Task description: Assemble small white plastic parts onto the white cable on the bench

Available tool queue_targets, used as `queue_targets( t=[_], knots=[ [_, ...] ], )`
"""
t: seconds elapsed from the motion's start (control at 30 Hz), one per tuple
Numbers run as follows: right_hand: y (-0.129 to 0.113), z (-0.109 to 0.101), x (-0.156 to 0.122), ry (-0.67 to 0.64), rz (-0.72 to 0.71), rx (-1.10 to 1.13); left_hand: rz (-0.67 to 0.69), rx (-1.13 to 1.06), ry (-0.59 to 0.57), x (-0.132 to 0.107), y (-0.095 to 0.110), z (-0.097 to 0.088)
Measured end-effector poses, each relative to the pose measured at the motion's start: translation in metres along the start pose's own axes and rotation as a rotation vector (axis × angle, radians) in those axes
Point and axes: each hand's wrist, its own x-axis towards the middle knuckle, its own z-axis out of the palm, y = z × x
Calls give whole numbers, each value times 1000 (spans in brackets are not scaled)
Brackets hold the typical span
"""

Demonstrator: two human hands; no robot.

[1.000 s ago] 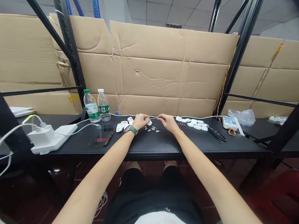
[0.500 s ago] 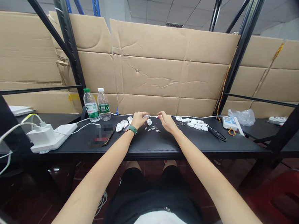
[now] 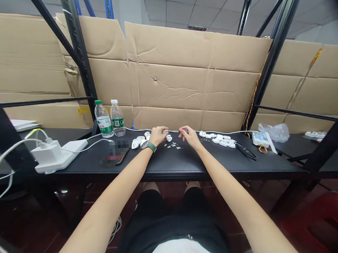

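Note:
Both my hands rest at the far middle of the black table (image 3: 171, 165). My left hand (image 3: 157, 136), with a green watch at the wrist, is closed on a small white plastic part (image 3: 165, 132). My right hand (image 3: 189, 136) is pinched on a small thing with a reddish tip that I cannot make out. Between the hands lie another white part (image 3: 169, 138) and several tiny metal pieces (image 3: 174, 145). A thin white cable (image 3: 173, 132) runs behind them.
White plastic parts lie in a left group (image 3: 138, 142) and a right group (image 3: 220, 139). Black pliers (image 3: 245, 151), a white box (image 3: 259, 138) and a plastic bag (image 3: 274, 131) sit right. Two water bottles (image 3: 109, 118), a phone (image 3: 115, 153) and a white power strip (image 3: 56, 154) sit left. Cardboard walls stand behind.
My right hand has lifted slightly and turned its fingertips toward the left hand. My left hand has hardly moved.

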Motion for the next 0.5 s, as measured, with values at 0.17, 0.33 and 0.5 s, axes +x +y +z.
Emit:
queue_targets(
  t=[0.17, 0.33, 0.5],
  knots=[
    [8, 0, 1, 60, -25, -266, -7, -4, 19, 1, -3, 0],
    [-1, 1, -1, 95, -158, -437, 3, 29, 58, 4, -3, 1],
    [-6, -1, -3, 70, -195, -372, -1, 24, 60, 3, 0, 0]
  ],
)
